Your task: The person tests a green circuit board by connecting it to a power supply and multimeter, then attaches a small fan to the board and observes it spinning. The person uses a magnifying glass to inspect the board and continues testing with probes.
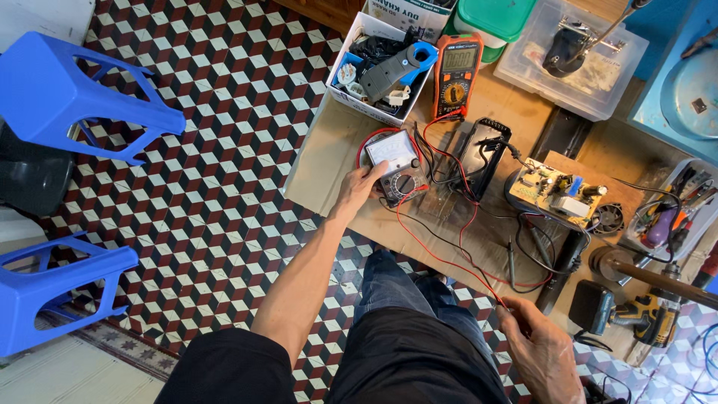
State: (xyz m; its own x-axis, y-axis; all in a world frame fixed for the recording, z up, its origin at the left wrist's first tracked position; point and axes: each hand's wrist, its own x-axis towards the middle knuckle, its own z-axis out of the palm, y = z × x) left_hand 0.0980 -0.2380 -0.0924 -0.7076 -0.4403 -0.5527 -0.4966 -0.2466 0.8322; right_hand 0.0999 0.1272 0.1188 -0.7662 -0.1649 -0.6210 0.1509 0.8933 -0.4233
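two blue plastic stools (71, 97) stood on the patterned tile floor (224, 150), well to the left of the analog multimeter (396, 164). the left hand (360, 187) reached out to that meter on the cardboard sheet (329, 157) — its fingers rested against the meter's left edge, curled loosely round the case, not fully closed. behind the meter sat a white box of parts (381, 63); just to the right of the box, beyond the meter, lay an orange digital multimeter (456, 71). red and black leads (449, 224) ran from the analog meter across the cardboard toward the person. to the meter's right lay a black frame (482, 153), then a bare circuit board (557, 191). well to the right of the meter and nearer the person, the right hand (542, 348) pinched the ends of the leads between thumb and fingertips — the probes themselves were too small to tell. farther right of the meter lay a yellow cordless drill (636, 314).
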